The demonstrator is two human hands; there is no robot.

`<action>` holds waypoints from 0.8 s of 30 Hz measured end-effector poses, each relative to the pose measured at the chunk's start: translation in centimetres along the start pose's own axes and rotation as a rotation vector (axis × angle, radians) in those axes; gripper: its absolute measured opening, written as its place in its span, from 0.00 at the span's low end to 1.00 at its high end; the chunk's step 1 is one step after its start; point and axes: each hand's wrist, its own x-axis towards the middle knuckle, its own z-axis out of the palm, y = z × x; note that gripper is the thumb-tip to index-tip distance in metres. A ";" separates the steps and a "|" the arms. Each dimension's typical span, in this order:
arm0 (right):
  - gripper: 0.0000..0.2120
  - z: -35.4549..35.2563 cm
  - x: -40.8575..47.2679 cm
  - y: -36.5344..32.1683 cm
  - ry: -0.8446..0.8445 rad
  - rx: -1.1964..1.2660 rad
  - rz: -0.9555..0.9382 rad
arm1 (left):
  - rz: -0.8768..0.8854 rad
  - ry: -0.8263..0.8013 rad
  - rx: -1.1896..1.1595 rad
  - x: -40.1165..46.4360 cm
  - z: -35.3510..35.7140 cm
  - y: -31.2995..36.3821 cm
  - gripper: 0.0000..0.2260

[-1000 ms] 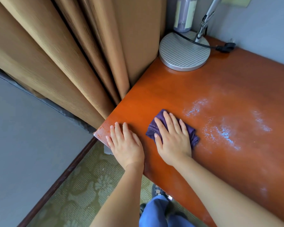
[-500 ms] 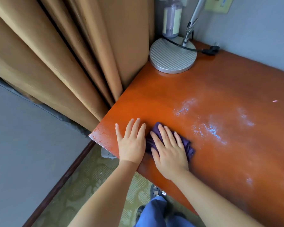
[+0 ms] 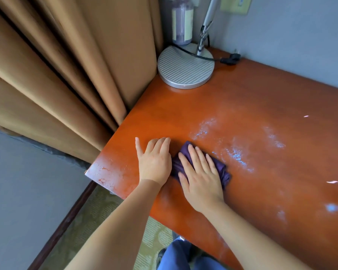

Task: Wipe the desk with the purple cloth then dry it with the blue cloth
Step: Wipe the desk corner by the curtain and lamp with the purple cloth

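Observation:
The reddish-brown desk [image 3: 261, 106] fills the right of the head view, with pale wet streaks across its middle. A crumpled purple cloth [image 3: 221, 169] lies on it near the front left corner. My right hand [image 3: 200, 178] presses flat on the cloth, fingers spread over it. My left hand [image 3: 154, 161] lies flat on the bare desk just left of the cloth, its edge touching the cloth, and holds nothing. No blue cloth is in view.
A round grey lamp base [image 3: 185, 68] with a black cord [image 3: 228, 59] stands at the desk's back left corner, a bottle [image 3: 181, 24] behind it. Tan curtains [image 3: 66, 75] hang left of the desk. The grey wall [image 3: 300, 39] runs behind.
My left hand slid right from the desk corner until it touches the cloth. My right hand stays pressed on the purple cloth, which shifted a little. The camera view moved left.

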 end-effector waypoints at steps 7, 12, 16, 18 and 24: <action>0.24 0.2 3.6 2.4 0.038 0.009 0.032 | 0.115 -0.100 -0.001 1.3 0.8 0.0 0.19; 0.25 0.2 5.8 3.5 0.020 -0.026 0.080 | 0.085 -0.135 -0.047 1.4 0.8 0.0 0.20; 0.25 0.5 3.3 2.5 0.021 -0.043 0.101 | 0.070 -0.158 -0.053 1.6 0.6 0.1 0.21; 0.25 0.4 2.3 1.9 0.015 -0.044 0.125 | 0.067 -0.167 -0.043 1.6 0.6 0.1 0.22; 0.25 0.6 4.9 2.5 0.030 -0.008 0.178 | 0.048 -0.159 -0.054 1.6 0.8 0.1 0.21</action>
